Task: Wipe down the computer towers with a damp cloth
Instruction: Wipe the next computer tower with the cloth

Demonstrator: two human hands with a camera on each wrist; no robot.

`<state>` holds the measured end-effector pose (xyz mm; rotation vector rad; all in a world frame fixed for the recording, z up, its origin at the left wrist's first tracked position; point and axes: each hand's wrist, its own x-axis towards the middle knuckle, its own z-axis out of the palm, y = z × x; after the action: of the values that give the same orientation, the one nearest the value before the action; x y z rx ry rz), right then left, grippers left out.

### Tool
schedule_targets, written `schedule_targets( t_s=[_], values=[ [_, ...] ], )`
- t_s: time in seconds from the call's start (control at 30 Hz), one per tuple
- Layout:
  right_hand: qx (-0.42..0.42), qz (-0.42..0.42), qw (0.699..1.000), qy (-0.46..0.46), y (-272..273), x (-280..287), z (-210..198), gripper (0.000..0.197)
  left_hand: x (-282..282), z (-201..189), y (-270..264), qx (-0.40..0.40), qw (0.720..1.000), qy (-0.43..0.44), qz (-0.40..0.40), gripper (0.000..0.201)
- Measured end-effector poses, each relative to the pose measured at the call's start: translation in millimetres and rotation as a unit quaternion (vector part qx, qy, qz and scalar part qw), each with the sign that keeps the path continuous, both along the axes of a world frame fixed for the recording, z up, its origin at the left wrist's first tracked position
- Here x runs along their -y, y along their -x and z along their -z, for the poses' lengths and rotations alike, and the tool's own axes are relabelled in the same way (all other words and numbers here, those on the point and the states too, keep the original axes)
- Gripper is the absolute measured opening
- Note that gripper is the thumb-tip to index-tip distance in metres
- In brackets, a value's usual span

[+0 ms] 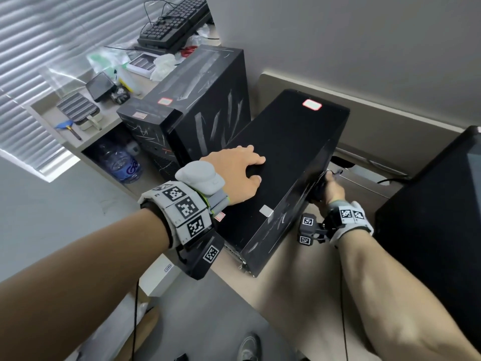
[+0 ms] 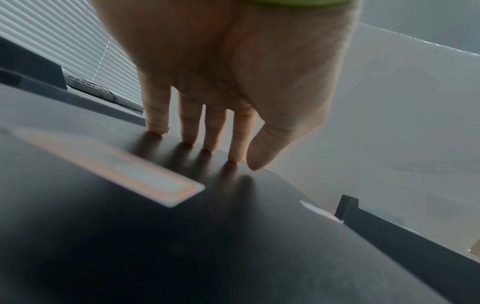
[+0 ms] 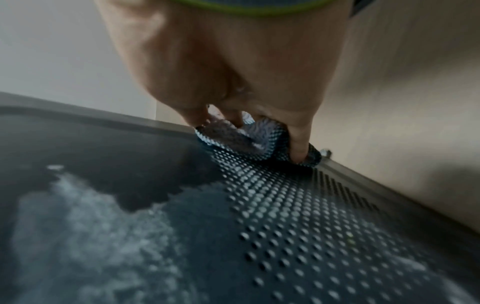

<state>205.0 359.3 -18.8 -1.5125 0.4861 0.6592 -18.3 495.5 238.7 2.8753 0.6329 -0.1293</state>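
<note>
Wiping step: right hand [image 3: 233, 82] grips damp cloth [image 3: 249, 142] on near tower [image 1: 286, 157] perforated side; left hand [image 1: 239, 170] flat, relaxed, bracing top. Next: sweep across dusty patch [image 3: 103, 236].

- keyboard [image 1: 175, 24] at the far end of the shelf [image 1: 78, 142]
- scissors [image 1: 189, 50] just beside it
- water bottle [image 1: 120, 164] under the shelf
- blinds [image 1: 39, 61] behind the shelf

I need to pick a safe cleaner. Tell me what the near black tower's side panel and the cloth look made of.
The near black computer tower's side panel looks like painted sheet metal: matt dark, punched with rows of small round vent holes, smeared with pale residue. The crumpled grey cloth gripped by the right hand looks like soft, fuzzy fabric, perhaps microfibre; blur leaves that open.
</note>
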Motion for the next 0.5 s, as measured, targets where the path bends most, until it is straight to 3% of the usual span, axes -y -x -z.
schedule_targets(
  t_s=[0.07, 0.23, 0.43, 0.5],
  values=[
    [0.006, -0.039, 0.999, 0.032, 16, 1, -3, 0.073, 0, 1, 0, 0.006, 1.000, -0.003, 0.000, 0.046],
    [0.039, -0.139, 0.989, 0.031, 95, 10, -53, 0.028, -1, 0, 0, 0.001, 1.000, 0.000, 0.007, 0.047],
    [0.125, -0.042, 0.988, -0.079, 70, 24, -116, 0.023, -5, -2, -1, -0.014, 1.000, -0.010, 0.007, 0.048],
    [0.110, -0.023, 0.992, -0.064, 71, 20, -117, 0.025, -6, 0, 0, -0.015, 1.000, -0.006, 0.013, 0.049]
  ],
)
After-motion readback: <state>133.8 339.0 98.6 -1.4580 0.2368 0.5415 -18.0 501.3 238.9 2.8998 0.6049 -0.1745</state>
